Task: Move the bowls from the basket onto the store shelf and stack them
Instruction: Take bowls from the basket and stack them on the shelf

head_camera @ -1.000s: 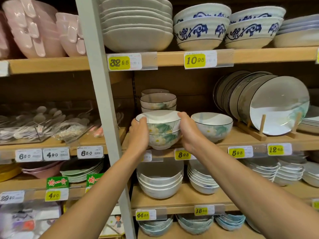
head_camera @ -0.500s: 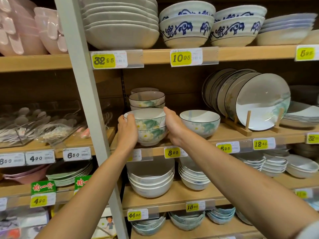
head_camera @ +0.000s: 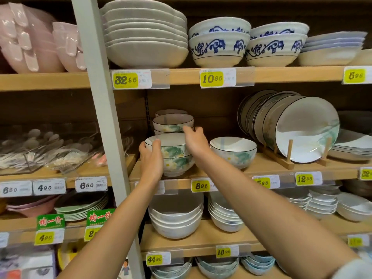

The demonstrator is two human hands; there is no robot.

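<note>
Two white bowls with green leaves and pale flowers sit stacked (head_camera: 175, 158) at the front of the middle wooden shelf (head_camera: 221, 175). My left hand (head_camera: 151, 160) grips the stack's left side, thumb on the top rim. My right hand (head_camera: 195, 138) is off that stack and raised behind it. Its fingertips touch the right side of a second stack of the same bowls (head_camera: 171, 121) further back. A single matching bowl (head_camera: 233, 152) stands to the right. The basket is out of view.
A grey upright post (head_camera: 104, 137) runs just left of my left hand. Matching plates (head_camera: 302, 129) lean in a wooden rack to the right. Stacked bowls fill the shelf above (head_camera: 219, 45) and the shelf below (head_camera: 175, 220). Clear boxes of spoons (head_camera: 50, 150) lie to the left.
My right hand has left the front stack's right side and moved up and back to the rear stack. My left hand stays on the front stack, which now rests on the shelf.
</note>
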